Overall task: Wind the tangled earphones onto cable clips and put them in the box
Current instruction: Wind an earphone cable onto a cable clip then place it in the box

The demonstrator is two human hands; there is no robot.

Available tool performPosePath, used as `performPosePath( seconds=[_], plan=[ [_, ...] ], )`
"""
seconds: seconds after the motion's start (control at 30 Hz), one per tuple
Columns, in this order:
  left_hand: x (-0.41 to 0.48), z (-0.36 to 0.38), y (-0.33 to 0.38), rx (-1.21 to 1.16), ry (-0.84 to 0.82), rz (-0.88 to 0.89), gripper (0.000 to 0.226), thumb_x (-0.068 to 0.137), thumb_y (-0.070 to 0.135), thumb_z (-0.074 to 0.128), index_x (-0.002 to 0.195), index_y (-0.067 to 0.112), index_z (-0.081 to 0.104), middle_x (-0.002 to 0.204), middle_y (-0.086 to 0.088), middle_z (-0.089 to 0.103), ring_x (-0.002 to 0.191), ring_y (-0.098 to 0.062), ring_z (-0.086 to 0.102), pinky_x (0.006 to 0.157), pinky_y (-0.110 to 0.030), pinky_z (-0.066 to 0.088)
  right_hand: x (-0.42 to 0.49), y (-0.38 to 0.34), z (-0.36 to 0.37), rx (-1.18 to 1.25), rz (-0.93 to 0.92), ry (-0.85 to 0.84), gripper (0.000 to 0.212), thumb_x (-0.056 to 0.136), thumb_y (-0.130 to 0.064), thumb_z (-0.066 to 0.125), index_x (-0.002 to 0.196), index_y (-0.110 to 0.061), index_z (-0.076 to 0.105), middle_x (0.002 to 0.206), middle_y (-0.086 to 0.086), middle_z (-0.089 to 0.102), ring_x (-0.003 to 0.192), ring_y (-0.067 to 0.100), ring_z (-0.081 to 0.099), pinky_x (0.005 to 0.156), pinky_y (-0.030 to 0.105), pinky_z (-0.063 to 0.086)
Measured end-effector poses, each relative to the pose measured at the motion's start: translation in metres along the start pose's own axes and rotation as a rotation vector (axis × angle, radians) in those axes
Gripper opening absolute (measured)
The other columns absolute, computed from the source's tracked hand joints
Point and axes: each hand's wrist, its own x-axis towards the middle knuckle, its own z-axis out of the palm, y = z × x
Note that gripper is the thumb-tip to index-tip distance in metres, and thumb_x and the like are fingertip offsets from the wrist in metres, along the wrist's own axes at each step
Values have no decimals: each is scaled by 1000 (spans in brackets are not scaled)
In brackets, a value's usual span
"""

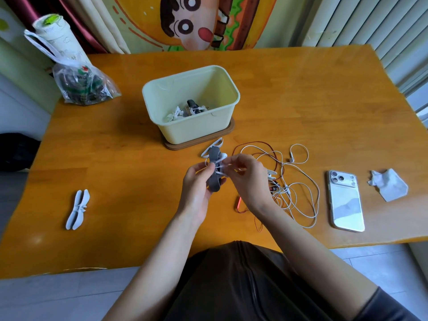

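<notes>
My left hand (pixel 195 188) grips a dark grey cable clip (pixel 214 169) held upright above the table's middle. My right hand (pixel 246 177) pinches a white earphone cable right beside the clip; white turns lie across the clip's waist. To the right lies a tangle of white earphones (pixel 298 188) mixed with a red cable (pixel 254 144). A pale green box (pixel 192 105) stands behind on a brown lid, with wound earphones and clips inside. A white clip (pixel 214 145) lies just in front of the box. Two more white clips (pixel 78 209) lie at the left.
A phone (pixel 346 201) lies face down to the right of the tangle, with a crumpled tissue (pixel 389 185) beyond it. A plastic bag (pixel 81 85) and a cream bottle (pixel 56 34) stand at the table's far left corner. My lap is at the near edge.
</notes>
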Motion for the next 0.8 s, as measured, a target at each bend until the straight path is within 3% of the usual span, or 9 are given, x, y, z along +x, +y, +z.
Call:
performPosePath(
  seconds=[0.13, 0.2, 0.33, 0.4, 0.5, 0.6, 0.73, 0.8],
  plan=[
    [4, 1, 7, -72, 38, 20, 35, 95, 14, 54, 127, 0, 49, 108, -18, 65, 86, -22, 65, 63, -26, 55, -2, -5, 8, -86, -110, 57, 23, 86, -5, 63, 107, -13, 60, 102, -4, 51, 88, 3, 52, 74, 10, 44],
    [8, 1, 14, -96, 22, 41, 30, 97, 15, 51, 124, 1, 53, 105, -17, 66, 87, -22, 66, 70, -29, 55, -2, -9, 12, -102, -150, 68, 18, 88, -12, 63, 104, -16, 55, 99, -3, 51, 83, 5, 51, 69, 13, 44],
    [16, 0, 30, -117, 35, 87, 23, 99, 17, 49, 113, 4, 61, 97, -12, 70, 78, -16, 67, 65, -24, 54, 5, -21, 17, -14, -81, -52, 27, 85, -26, 68, 99, -17, 47, 94, -5, 55, 81, 6, 57, 66, 17, 48],
    [18, 1, 36, -102, 46, 79, 25, 98, 21, 50, 114, 6, 63, 99, -9, 69, 76, -13, 66, 62, -21, 51, 12, -27, 19, 21, -51, -123, 33, 82, -28, 70, 101, -16, 46, 92, -10, 55, 80, 1, 58, 66, 12, 48],
    [24, 5, 43, -77, 71, 79, 25, 98, 25, 51, 114, 11, 64, 100, -5, 69, 86, -13, 64, 73, -24, 48, 26, -32, 24, 54, -37, -116, 31, 83, -26, 70, 101, -17, 47, 85, -9, 62, 72, 0, 62, 62, 10, 48],
    [34, 8, 54, -38, 121, 167, 23, 96, 23, 54, 115, 10, 58, 102, 1, 67, 95, -11, 63, 77, -22, 47, 43, -36, 29, 102, -52, -59, 21, 84, -24, 70, 95, -22, 53, 81, -2, 69, 72, 9, 67, 65, 20, 52],
    [52, 12, 74, 94, 166, 334, 12, 97, 16, 52, 108, 13, 49, 98, 7, 62, 88, -4, 61, 74, -12, 47, 67, -48, 34, 60, -149, -23, 12, 84, -20, 69, 80, -23, 58, 70, -17, 62, 66, -1, 61, 61, 8, 41],
    [61, 9, 81, 276, 208, 441, 12, 98, 18, 51, 109, 14, 48, 105, 3, 60, 97, -8, 57, 74, -6, 43, 83, -54, 36, 22, -163, -42, 11, 85, -21, 69, 79, -20, 59, 67, -15, 62, 65, -2, 59, 59, 7, 39]
  ],
)
